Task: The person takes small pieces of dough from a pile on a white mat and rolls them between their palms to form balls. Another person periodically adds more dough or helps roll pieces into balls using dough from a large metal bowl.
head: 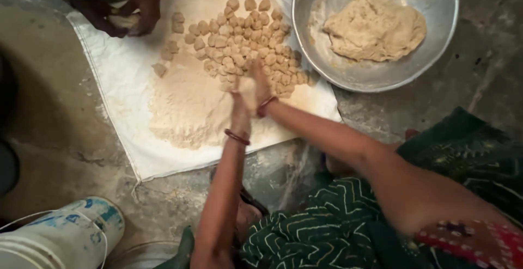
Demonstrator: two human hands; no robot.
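Head view: left hand (240, 108) and right hand (260, 84) pressed palm-to-palm around dough piece (248, 90) (blurred), above flour pile (185, 108) on cloth (120, 84).

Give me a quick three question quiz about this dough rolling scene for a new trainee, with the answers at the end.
1. True or false: the metal bowl holds one large lump of dough.
2. What does the person press between the left hand and the right hand?
A. a spoon
B. a small piece of dough
C. a cup
3. What do the small dough balls and the flour pile lie on?

Key:
1. True.
2. B.
3. A white cloth spread on the floor, where another person's hands also work at its far corner.
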